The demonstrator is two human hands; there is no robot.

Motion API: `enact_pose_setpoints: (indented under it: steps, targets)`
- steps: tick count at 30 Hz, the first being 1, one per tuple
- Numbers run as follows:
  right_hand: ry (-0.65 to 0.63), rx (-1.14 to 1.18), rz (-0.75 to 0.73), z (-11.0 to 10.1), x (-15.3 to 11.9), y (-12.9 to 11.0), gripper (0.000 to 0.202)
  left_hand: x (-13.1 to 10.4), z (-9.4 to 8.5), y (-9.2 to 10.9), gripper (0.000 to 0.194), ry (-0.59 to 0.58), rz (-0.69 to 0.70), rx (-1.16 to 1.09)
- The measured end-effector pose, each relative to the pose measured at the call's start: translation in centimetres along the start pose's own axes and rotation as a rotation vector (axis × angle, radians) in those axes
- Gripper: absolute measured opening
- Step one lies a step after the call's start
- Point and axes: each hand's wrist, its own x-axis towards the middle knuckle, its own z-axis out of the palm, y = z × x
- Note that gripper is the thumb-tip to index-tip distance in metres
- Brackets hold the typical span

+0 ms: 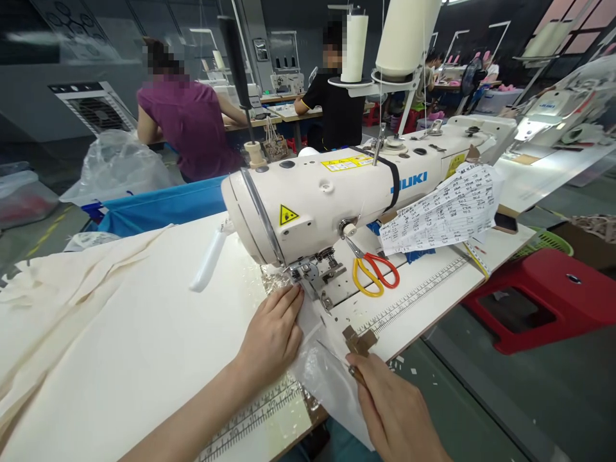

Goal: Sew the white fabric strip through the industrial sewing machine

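Pressed onto white material [320, 366] just below the needle area of the sewing machine [308, 199], my left hand [274, 327] has its fingers together, and whatever lies beneath them is hidden. My right hand [397, 401] is wrapped round a thin pointed tool [356, 372] at the table's front edge, its tip over the white material. Scissors [376, 273] with one yellow and one red handle lie on the table to the right of the needle area. Cream fabric [125, 333] spreads over the table on the left.
Handwritten paper [440, 212] leans against the machine's right part. Thread cones [404, 38] stand behind it. A red stool [553, 295] is at the right, beside the table. A blue cloth bin [168, 205] stands behind the table. Two people sit further back, one in purple [192, 128].
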Motion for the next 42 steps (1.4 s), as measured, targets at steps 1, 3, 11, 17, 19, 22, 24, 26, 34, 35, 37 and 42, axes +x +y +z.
enact_pose_setpoints:
  steps: [1, 3, 11, 17, 19, 22, 24, 26, 34, 35, 37, 42]
  targets:
    - [0.011, -0.014, -0.006, 0.0, 0.2, 0.0, 0.035, 0.0, 0.1, 0.1, 0.047, -0.005, -0.009, 0.007]
    - [0.016, -0.049, -0.017, 0.0, 0.6, -0.1, 0.033, 0.1, 0.1, 0.3, 0.048, -0.026, -0.025, 0.019]
    - [-0.105, -0.123, -0.005, -0.5, 1.6, 0.1, 0.032, 0.1, -0.1, 0.8, 0.049, -0.073, -0.055, 0.054]
    - [-0.198, -0.134, 0.014, -0.4, 2.1, 0.1, 0.032, -0.1, -0.5, 1.7, 0.050, -0.053, -0.001, 0.142]
    - [-0.209, -0.120, 0.024, -0.4, 2.2, 0.0, 0.033, -0.2, -0.7, 2.0, 0.051, -0.045, 0.017, 0.152]
    - [-0.223, -0.111, 0.021, -0.3, 2.4, -0.1, 0.035, -0.3, -1.0, 2.2, 0.051, -0.040, 0.043, 0.150]
    - [-0.226, -0.111, 0.012, -0.2, 2.5, -0.2, 0.037, -0.3, -1.1, 2.3, 0.050, -0.039, 0.047, 0.134]
    - [-0.207, -0.109, 0.000, 0.0, 2.7, -0.3, 0.037, -0.3, -1.3, 2.3, 0.049, -0.041, 0.046, 0.113]
    - [-0.177, -0.088, -0.028, 0.3, 3.6, -0.5, 0.035, 0.1, -1.3, 1.9, 0.048, -0.017, 0.015, 0.102]
    - [-0.175, -0.091, -0.031, 0.3, 3.7, -0.5, 0.035, 0.2, -1.2, 1.8, 0.048, -0.014, 0.015, 0.104]
    - [-0.182, -0.094, -0.033, 0.5, 4.0, -0.5, 0.034, 0.3, -1.1, 1.5, 0.048, -0.017, 0.011, 0.109]
    - [-0.186, -0.094, -0.034, 1.1, 4.8, -0.6, 0.035, 0.7, -1.2, 1.1, 0.045, -0.011, -0.040, 0.124]
